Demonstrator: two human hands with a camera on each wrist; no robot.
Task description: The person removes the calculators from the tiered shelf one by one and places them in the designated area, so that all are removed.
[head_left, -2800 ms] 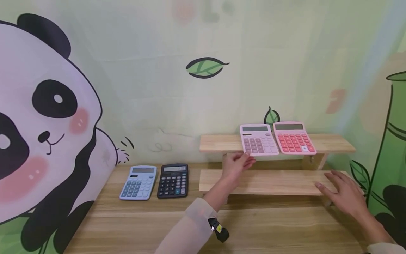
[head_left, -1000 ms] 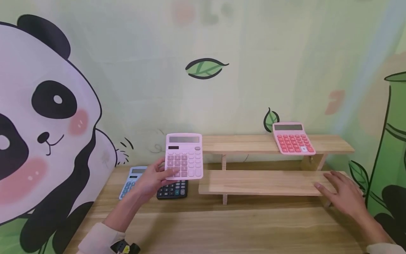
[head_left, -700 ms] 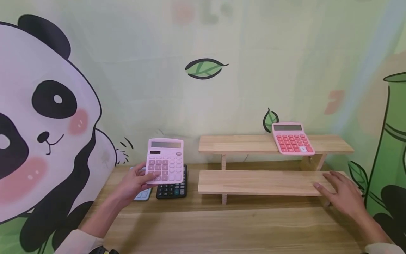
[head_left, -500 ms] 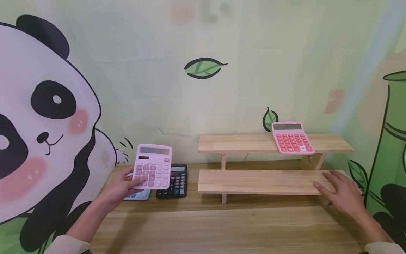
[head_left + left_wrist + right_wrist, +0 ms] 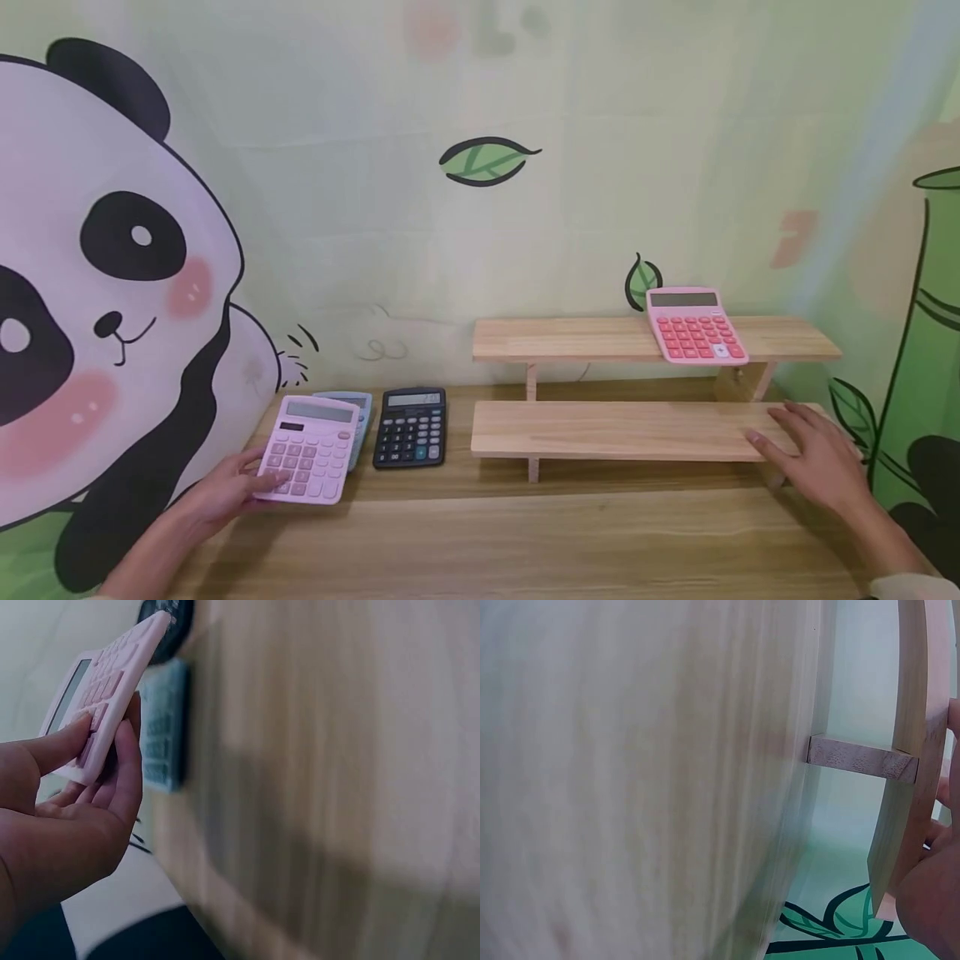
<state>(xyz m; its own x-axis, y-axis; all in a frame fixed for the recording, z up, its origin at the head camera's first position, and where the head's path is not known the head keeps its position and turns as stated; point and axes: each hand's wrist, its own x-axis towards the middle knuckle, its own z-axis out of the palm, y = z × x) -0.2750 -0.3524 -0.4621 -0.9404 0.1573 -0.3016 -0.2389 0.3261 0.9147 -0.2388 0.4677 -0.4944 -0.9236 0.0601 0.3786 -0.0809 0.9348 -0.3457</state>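
At the left of the tabletop [image 5: 525, 542], head view: one lilac calculator [image 5: 311, 458], tilted, in the grasp of the left hand [image 5: 228, 490], its body in front of a mostly hidden blue calculator [image 5: 363, 410]. Freshly changed: it is lower and further left, so the carry looks nearly over, with release not yet made. Black calculator [image 5: 409, 427]: half a second ago partly covered, now fully visible. Upper shelf [image 5: 555, 340]: one pink calculator [image 5: 697, 327], where two stood side by side in the earliest frame. Right hand [image 5: 817, 458]: unmoved, fingers spread on the right end of the lower shelf [image 5: 615, 432], clasping no calculator.

Left wrist view: thumb on the keys, fingers behind; lilac calculator held clear of the tabletop.

Right wrist view: hand partly cropped, against the board; finger pressure, cannot tell.
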